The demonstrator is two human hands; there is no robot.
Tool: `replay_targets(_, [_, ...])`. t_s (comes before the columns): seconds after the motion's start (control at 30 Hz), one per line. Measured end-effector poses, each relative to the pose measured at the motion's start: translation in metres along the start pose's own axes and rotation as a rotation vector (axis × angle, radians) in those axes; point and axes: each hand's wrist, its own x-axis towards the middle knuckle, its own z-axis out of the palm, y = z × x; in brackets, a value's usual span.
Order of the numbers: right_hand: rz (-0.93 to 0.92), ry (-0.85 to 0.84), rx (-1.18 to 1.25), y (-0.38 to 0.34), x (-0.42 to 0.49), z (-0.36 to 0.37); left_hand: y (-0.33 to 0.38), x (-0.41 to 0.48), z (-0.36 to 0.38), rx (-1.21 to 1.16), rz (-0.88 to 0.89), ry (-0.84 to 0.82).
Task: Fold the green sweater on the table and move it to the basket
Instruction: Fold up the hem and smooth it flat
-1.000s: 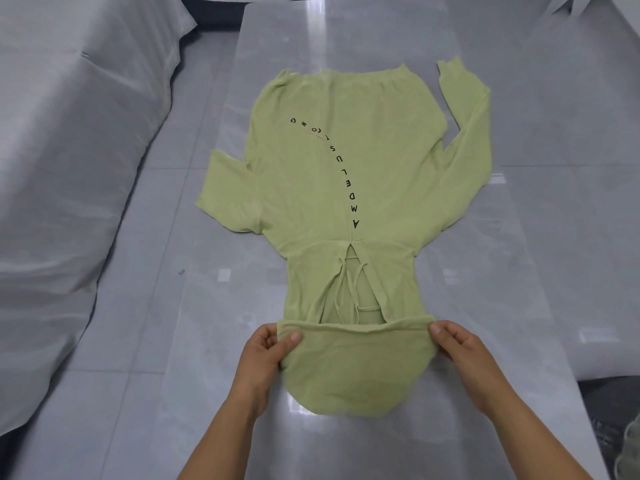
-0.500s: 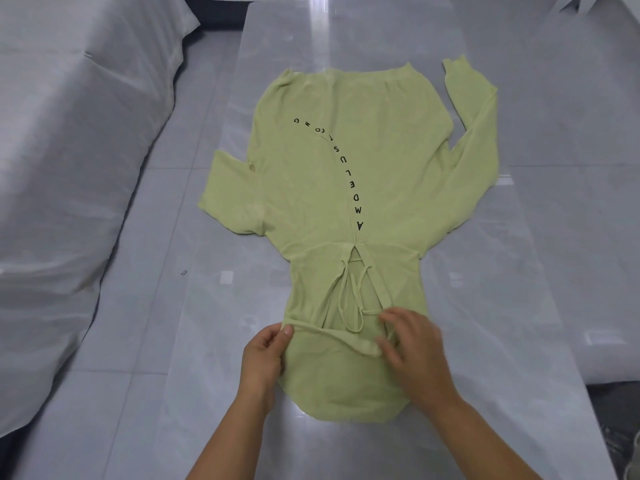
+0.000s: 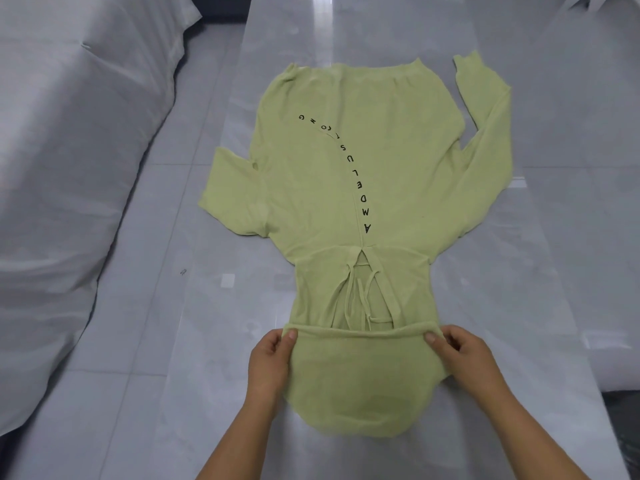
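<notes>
The green sweater [image 3: 349, 174] lies flat on the grey table [image 3: 519, 289], with black letters curving down its middle and thin ties over an opening near me. Its near end is folded over into a rounded flap. My left hand [image 3: 270, 358] pinches the left corner of that folded edge, thumb on top. At the right corner my right hand [image 3: 460, 355] pinches the same edge. One sleeve is doubled under at the left; the other bends along the right side. No basket is in view.
White sheeting [image 3: 69, 150] covers a bulky shape along the left, across a strip of grey floor. More white covering [image 3: 620, 358] sits at the right edge. The table runs away from me, narrow and glossy.
My right hand has moved from the middle of the folded edge, near the ties, back out to its right corner. The left hand kept its hold on the left corner.
</notes>
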Motion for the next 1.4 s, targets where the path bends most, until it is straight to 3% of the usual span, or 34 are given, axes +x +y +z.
replay_targets(0.1, [0.054,0.069,-0.13,-0.002,0.007,0.006,-0.005,0.007,0.006,0.196,0.074,0.111])
replay_targets(0.2, [0.053,0.145,-0.385,-0.003,0.002,0.007,-0.002,0.006,0.011,0.209,0.115,0.196])
replay_targets(0.23, [-0.046,0.246,-0.439,-0.004,-0.001,0.007,-0.002,0.005,0.011,0.23,0.161,0.228])
replay_targets(0.3, [-0.398,0.415,-0.516,-0.005,-0.011,0.014,-0.009,-0.003,0.009,0.394,0.468,0.286])
replay_targets(0.37, [-0.701,0.374,-0.582,-0.004,-0.02,0.032,-0.025,-0.01,0.01,0.667,0.841,0.194])
replay_targets(0.43, [-0.767,0.231,-0.679,0.007,-0.024,0.048,-0.044,-0.011,0.015,0.865,0.98,0.018])
replay_targets(0.53, [-0.665,0.123,-0.822,0.034,-0.024,0.05,-0.061,-0.006,0.02,1.077,0.929,-0.116])
replay_targets(0.67, [-0.678,0.101,-0.904,0.047,-0.022,0.043,-0.064,-0.004,0.021,1.224,0.95,-0.128])
replay_targets(0.83, [-0.749,0.151,-0.848,0.042,-0.024,0.054,-0.072,-0.016,0.024,1.195,1.064,-0.111])
replay_targets(1.03, [-0.784,0.066,-0.85,0.046,-0.022,0.048,-0.083,-0.026,0.033,1.139,1.068,-0.075])
replay_targets(1.2, [-0.791,0.16,-0.684,0.015,-0.009,0.039,-0.033,-0.004,0.022,0.863,0.898,0.179])
replay_targets(1.33, [-0.841,0.064,-0.718,-0.018,0.001,0.063,-0.001,0.021,0.015,0.958,0.754,-0.005])
replay_targets(1.4, [-0.843,-0.032,-0.727,-0.035,0.001,0.079,0.004,0.02,0.012,0.919,0.812,-0.075])
